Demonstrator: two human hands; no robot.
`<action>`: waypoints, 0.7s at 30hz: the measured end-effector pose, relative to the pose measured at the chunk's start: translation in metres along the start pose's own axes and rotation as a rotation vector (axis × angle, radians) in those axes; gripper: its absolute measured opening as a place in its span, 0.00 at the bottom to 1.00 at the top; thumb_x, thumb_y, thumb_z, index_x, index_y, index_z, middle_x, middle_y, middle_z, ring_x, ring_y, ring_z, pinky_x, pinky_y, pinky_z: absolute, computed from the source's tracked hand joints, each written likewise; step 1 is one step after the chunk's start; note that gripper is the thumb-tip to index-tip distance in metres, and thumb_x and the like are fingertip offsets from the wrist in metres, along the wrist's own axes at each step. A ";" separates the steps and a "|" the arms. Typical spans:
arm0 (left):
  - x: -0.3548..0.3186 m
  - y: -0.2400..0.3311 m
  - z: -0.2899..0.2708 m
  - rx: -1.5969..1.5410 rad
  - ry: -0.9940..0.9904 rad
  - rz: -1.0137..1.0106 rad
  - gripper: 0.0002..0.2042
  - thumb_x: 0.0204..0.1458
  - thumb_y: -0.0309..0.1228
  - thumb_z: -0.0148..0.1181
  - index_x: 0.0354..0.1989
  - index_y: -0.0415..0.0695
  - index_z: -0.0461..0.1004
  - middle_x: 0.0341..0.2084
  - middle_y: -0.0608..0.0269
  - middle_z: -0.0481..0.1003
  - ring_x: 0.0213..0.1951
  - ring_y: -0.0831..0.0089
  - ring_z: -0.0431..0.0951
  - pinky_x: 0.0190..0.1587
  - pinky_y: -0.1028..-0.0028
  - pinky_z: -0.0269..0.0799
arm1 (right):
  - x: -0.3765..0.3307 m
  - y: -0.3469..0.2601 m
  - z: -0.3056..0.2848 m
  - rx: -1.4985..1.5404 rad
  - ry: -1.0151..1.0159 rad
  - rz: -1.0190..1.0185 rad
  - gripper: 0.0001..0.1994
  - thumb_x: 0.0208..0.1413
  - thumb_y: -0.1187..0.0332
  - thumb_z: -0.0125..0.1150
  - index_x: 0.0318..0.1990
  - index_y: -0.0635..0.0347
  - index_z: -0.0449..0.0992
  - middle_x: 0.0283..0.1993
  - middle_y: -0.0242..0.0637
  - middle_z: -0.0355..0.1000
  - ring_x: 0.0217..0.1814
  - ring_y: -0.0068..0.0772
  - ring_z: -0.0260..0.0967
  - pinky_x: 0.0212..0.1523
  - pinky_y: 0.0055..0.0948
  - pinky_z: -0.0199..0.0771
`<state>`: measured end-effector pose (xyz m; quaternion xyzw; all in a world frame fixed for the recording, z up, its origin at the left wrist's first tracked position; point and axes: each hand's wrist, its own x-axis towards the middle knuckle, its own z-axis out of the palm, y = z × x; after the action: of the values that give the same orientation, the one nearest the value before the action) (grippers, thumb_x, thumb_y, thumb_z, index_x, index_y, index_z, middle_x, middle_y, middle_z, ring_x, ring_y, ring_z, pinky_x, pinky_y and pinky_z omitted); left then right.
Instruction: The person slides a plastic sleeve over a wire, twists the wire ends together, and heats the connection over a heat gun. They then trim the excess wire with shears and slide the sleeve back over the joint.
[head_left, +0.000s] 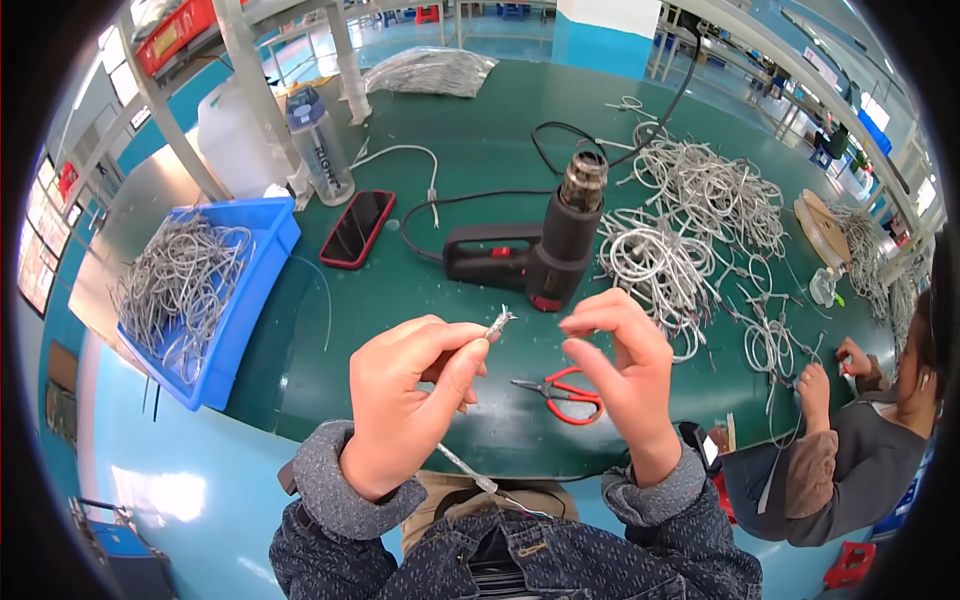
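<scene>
- Green table [470,190] fills the workshop view.
- Left hand [405,400] pinches a silver cable [497,322], grip tight, tip pointing to 1 o'clock.
- Right hand [625,375] at 3 o'clock, fingertips pinched together, holding nothing visible.
- Red scissors [565,393] beyond.
- Heat gun [545,250] at 12 o'clock.

Dark phone screen [357,228] in red case, flat on green surface [470,150]; labelled clear bottle [319,146] behind; clear plastic bag [428,71] at far edge.
</scene>
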<state>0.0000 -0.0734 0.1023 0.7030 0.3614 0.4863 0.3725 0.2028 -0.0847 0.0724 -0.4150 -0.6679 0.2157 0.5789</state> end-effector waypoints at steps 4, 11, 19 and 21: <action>-0.017 0.004 0.000 -0.014 -0.041 -0.016 0.04 0.50 0.19 0.55 0.32 0.34 0.76 0.19 0.63 0.72 0.16 0.81 0.73 0.18 0.83 0.68 | -0.004 -0.022 0.018 -0.140 -0.033 -0.179 0.11 0.39 0.83 0.62 0.34 0.66 0.74 0.33 0.40 0.71 0.35 0.32 0.67 0.35 0.26 0.66; -0.035 0.009 -0.007 -0.145 -0.055 -0.094 0.04 0.50 0.19 0.56 0.32 0.33 0.76 0.19 0.63 0.72 0.17 0.81 0.73 0.17 0.84 0.67 | -0.014 -0.028 0.030 -0.160 -0.026 -0.263 0.12 0.38 0.83 0.64 0.34 0.65 0.74 0.32 0.39 0.71 0.34 0.33 0.68 0.33 0.26 0.67; -0.044 0.010 -0.008 -0.180 -0.043 -0.107 0.05 0.50 0.17 0.53 0.31 0.31 0.76 0.19 0.60 0.72 0.16 0.81 0.72 0.16 0.84 0.65 | -0.020 -0.032 0.034 -0.144 -0.036 -0.278 0.12 0.39 0.84 0.64 0.34 0.65 0.74 0.32 0.40 0.72 0.34 0.33 0.67 0.30 0.24 0.68; -0.045 0.008 -0.009 -0.180 -0.047 -0.113 0.05 0.50 0.18 0.54 0.32 0.31 0.76 0.19 0.61 0.72 0.16 0.82 0.72 0.16 0.84 0.66 | -0.021 -0.031 0.035 -0.132 -0.043 -0.267 0.12 0.39 0.84 0.64 0.34 0.65 0.74 0.32 0.40 0.71 0.34 0.33 0.67 0.30 0.24 0.68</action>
<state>-0.0190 -0.1145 0.0934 0.6566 0.3465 0.4782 0.4692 0.1601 -0.1124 0.0753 -0.3547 -0.7422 0.1012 0.5595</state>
